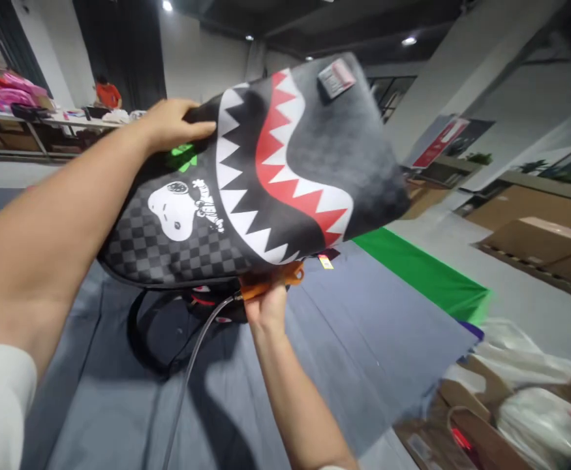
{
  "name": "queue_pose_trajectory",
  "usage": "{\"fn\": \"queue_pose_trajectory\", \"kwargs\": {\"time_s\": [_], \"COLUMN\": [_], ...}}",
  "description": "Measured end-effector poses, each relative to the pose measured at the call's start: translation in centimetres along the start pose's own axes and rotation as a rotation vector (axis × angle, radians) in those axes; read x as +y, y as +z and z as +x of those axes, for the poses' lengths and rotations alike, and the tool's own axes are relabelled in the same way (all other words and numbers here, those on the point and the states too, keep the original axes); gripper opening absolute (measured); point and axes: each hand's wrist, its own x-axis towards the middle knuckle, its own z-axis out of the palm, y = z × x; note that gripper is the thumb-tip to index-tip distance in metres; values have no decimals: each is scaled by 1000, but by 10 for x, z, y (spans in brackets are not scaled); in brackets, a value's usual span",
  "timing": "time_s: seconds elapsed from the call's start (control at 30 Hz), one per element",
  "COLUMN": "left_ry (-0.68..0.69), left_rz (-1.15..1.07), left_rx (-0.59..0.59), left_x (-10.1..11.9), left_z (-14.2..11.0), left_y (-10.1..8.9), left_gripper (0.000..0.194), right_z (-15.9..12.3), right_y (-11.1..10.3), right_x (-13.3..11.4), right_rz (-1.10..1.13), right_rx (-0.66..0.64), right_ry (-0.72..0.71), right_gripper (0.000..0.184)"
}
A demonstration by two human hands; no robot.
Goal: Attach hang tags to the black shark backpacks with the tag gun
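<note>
label [336,78] on bag [250,176], seemingly illegible

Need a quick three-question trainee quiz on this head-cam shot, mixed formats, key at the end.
1. What holds the orange air gun? A) left; B) right; C) neither
2. True or false: the left hand touches the shark-mouth backpack.
3. Fill in: the cartoon dog print on the backpack's checkered front is mainly ____.

Key:
1. B, the right hand, under the backpack.
2. True; it is on the upper edge.
3. White.
</note>
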Motion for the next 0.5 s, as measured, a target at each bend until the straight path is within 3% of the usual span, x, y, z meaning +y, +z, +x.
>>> {"fn": "queue_pose_trajectory", "kwargs": {"time_s": [0.07, 0.13, 0.2, 0.27, 0.3, 0.33, 0.4, 0.43, 0.5], "left_ry": [-103, -219, -346, -463, -488, -491, -475, -473, -499], "left_rz": [79, 119, 119, 75, 51, 33, -5, -14, -1], "left_rx": [35, 29, -69, -326, -438, -515, -589, -588, -510], "left_x": [-5, -7, -7, -8, -9, -10, -15, -16, -16], "left_z": [25, 42, 45, 35, 29, 23, 18, 18, 13], "left_y": [56, 132, 218, 294, 322, 340, 349, 342, 314], "left_gripper": [86, 87, 87, 81, 73, 72, 76, 80, 85], "right_z": [43, 81, 111, 138, 154, 173, 221, 249, 305], "right_y": [-22, -58, -107, -162, -189, -213, -250, -263, -275], "right_x": [3, 4, -8, -39, -62, -86, -128, -140, -142], "right_rz": [14, -13, -84, -165, -204, -254, -441, -630, -912], "right_rx": [-43, -23, 15, 64, 100, 160, 273, 278, 166], "right_ry": [35, 116, 269, 398, 414, 397, 287, 266, 399], "right_gripper": [36, 42, 44, 46, 47, 45, 35, 29, 22]}}
